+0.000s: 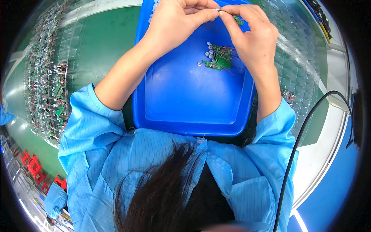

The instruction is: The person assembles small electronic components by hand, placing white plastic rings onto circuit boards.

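Observation:
Both my hands meet over the far end of a blue plastic tray (189,125). My left hand (170,25) is closed in a pinch, thumb against fingers. Facing it, my right hand (255,36) pinches too. Between the two sets of fingertips is a small dark, shiny piece (219,10), too small to name. Just under my right fingers a bit of green circuit board (239,20) shows; whether it joins that piece I cannot tell. Nearer in the tray lies a cluster of green circuit boards (219,58) with white round parts and thin reddish wires.
On the left, clear trays (46,89) hold many wired circuit boards. More clear trays (299,65) stand on the right. A black cable (297,143) curves down at right. Red stools (34,166) and a person in blue (55,199) are at lower left.

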